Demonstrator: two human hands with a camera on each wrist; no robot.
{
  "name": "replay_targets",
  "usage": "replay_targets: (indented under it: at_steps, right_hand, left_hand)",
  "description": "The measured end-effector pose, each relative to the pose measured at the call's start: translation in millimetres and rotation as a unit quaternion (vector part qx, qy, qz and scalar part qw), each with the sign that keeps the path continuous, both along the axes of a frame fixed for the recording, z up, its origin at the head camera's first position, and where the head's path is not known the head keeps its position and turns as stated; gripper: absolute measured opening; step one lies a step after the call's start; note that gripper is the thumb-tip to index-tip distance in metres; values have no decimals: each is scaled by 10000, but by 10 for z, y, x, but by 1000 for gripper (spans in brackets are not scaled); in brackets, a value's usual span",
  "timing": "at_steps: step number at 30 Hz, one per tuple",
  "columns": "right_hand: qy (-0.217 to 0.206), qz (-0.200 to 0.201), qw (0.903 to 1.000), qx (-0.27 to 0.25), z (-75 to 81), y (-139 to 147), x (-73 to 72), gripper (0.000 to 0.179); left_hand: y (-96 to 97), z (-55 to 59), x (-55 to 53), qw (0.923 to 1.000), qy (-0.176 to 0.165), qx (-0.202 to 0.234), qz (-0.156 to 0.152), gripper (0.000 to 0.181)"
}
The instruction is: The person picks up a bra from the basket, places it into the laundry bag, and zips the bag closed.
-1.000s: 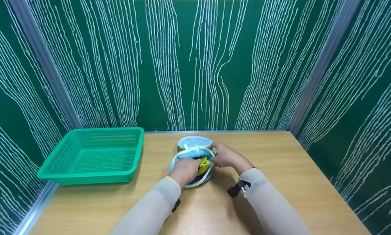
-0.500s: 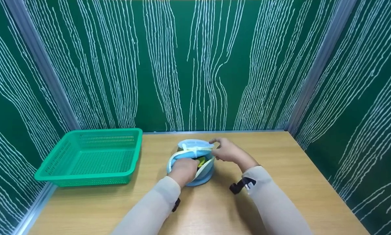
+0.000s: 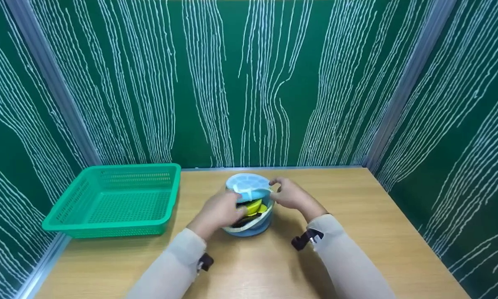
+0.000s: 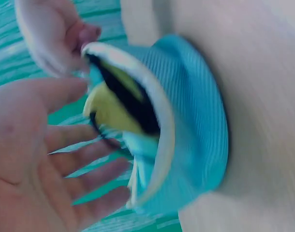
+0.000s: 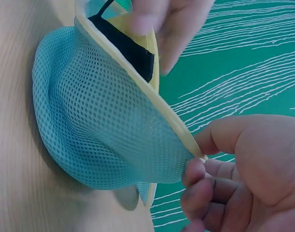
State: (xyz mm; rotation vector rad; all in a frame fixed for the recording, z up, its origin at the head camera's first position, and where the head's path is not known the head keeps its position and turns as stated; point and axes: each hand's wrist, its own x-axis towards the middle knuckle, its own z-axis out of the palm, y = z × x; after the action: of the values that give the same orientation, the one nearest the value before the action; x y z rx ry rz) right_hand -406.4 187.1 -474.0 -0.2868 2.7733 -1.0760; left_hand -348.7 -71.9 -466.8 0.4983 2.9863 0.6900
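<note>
A light blue mesh laundry bag (image 3: 258, 226) with a pale yellow zipper edge stands on the table, its round lid (image 3: 248, 181) tipped back. Inside lie yellow fabric (image 4: 111, 110) and black fabric (image 5: 125, 48), whose kind is partly hidden by the bag wall. At the bag's left side is my left hand (image 3: 220, 209), its fingers spread loosely beside the opening, holding nothing in the left wrist view. My right hand (image 5: 249, 169) pinches the zipper edge between thumb and fingers at the bag's right side.
A green plastic basket (image 3: 166, 220) with perforated walls stands at the left of the wooden table (image 3: 336, 199). Green panels (image 3: 274, 83) with white wavy lines rise behind and at both sides.
My left hand has drawn back out of the bag to the left, and its fingers have spread. The yellow and black fabric shows more. My right hand stays at the bag's edge.
</note>
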Motion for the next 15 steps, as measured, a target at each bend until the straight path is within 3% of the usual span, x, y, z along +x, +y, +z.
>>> replay_targets:
  at_steps: [4, 7, 9, 11, 15]
  right_hand:
    - [218, -289, 9986, 388, 61, -50, 33, 53]
    - [456, -505, 9957, 635, 122, -133, 85, 47]
    - [876, -431, 9929, 680, 146, -214, 120, 40]
    - [1392, -53, 9878, 702, 161, -316, 168, 31]
    - [2136, 1488, 9615, 874, 130, -540, 246, 18]
  left_hand:
    - [-181, 2, -33, 9953, 232, 130, 934, 33]
    - [-282, -69, -54, 9885, -174, 44, 1501, 28]
    - [-331, -140, -63, 9842, -503, -34, 1698, 28]
    - [-370, -203, -63, 9815, -725, 16, 1772, 31]
    - [-394, -270, -39, 9814, -783, 325, 1721, 27]
